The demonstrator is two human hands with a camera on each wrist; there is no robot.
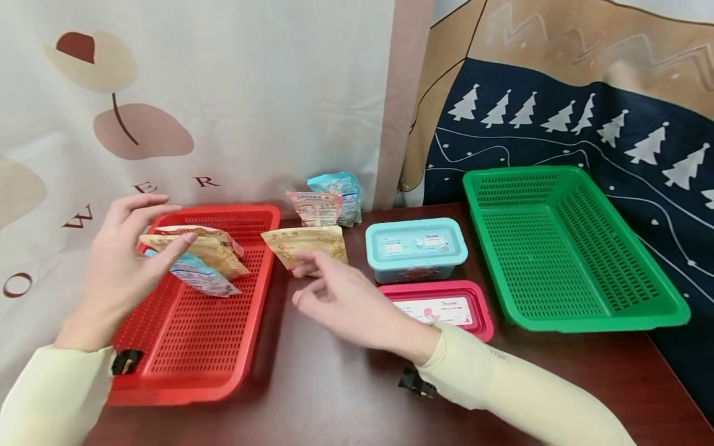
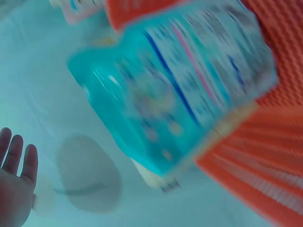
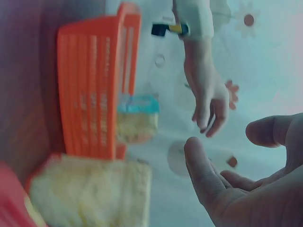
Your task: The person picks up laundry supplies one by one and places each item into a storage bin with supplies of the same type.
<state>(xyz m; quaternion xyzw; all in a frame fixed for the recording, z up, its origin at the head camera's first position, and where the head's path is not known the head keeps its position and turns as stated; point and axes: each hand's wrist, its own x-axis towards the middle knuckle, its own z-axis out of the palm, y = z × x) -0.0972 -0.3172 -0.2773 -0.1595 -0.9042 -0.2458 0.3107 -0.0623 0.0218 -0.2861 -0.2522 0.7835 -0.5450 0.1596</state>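
In the head view my left hand [image 1: 125, 260] is over the left side of the red basket [image 1: 195, 334], fingers extended and holding nothing. Beside it, a blue packet [image 1: 203, 274], a yellow packet [image 1: 214, 251] and a reddish one [image 1: 237, 243] lean together inside that basket. The left wrist view shows the blue packet [image 2: 170, 85] blurred and apart from the hand [image 2: 16, 184]. My right hand [image 1: 348, 300] is in front of another yellow packet [image 1: 312, 241] standing on the table. Its fingers are loosely bent with nothing between them, apart from the packet [image 3: 94, 189] in the right wrist view.
Behind the standing yellow packet are a pink packet [image 1: 318, 207] and a blue packet [image 1: 348, 195]. A light-blue lidded box [image 1: 415, 248] and a pink lidded box [image 1: 474, 310] stand right of centre. On the right sits a green basket [image 1: 535, 266]. Patterned cloth [image 1: 279, 93] hangs behind the table.
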